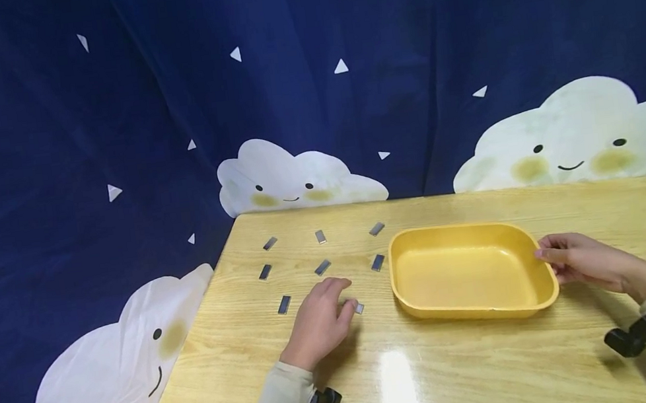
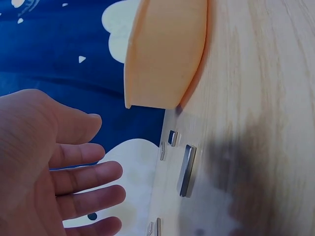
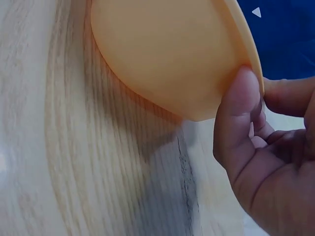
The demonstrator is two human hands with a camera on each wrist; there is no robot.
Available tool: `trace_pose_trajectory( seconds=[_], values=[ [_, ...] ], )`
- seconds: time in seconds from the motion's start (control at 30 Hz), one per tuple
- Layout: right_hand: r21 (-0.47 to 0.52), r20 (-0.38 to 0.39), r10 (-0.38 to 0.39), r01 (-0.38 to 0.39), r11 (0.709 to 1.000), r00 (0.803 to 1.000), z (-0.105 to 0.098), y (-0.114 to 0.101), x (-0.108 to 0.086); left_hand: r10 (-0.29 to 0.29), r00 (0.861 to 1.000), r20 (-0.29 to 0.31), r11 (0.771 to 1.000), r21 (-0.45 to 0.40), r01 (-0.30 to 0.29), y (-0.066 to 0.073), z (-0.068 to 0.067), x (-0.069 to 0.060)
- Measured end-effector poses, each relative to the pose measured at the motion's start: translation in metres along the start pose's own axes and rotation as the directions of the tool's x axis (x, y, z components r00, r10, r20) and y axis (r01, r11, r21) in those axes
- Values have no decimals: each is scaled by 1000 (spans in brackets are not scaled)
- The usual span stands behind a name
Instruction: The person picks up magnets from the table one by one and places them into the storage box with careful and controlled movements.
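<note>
A yellow rectangular tray [image 1: 463,278] with rounded corners stands on the right half of the table, with nothing in it. My right hand [image 1: 590,261] pinches its right rim between thumb and fingers; the right wrist view shows the thumb [image 3: 241,93] against the tray wall [image 3: 162,54]. Left of the tray my left hand [image 1: 319,325] hovers over the table, fingers loosely bent and apart. The left wrist view shows this hand [image 2: 59,172] holding nothing. Close to its fingertips lies a small shiny flat bar [image 1: 360,307], partly hidden by the hand in the head view.
Several more small dark, shiny bars lie spread over the left part of the wooden table [image 1: 218,386], such as one bar [image 1: 284,305] left of my hand and another bar [image 1: 378,262] beside the tray. A blue curtain [image 1: 311,96] with clouds hangs behind.
</note>
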State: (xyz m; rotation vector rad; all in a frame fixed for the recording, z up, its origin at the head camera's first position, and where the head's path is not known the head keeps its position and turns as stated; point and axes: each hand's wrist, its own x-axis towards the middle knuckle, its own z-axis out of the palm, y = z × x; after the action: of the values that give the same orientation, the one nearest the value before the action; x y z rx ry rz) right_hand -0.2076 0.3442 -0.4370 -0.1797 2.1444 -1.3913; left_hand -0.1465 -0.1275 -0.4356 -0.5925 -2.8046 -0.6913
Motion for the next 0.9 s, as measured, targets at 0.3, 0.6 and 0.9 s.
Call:
trace_pose_trajectory(
  seconds=[0.3,0.6,0.9],
  values=[
    [39,36,-21,20,999,999,8,4,-1,17,1000,-11,1000,18,-17,0,3,0],
    [56,40,-31,28,998,999,8,4,-2,15,1000,-8,1000,20,-15,0,2,0],
    [96,68,-50,44,994,996,9,0,-2,12,1000,-11,1000,26,-11,1,1,-1]
  ],
)
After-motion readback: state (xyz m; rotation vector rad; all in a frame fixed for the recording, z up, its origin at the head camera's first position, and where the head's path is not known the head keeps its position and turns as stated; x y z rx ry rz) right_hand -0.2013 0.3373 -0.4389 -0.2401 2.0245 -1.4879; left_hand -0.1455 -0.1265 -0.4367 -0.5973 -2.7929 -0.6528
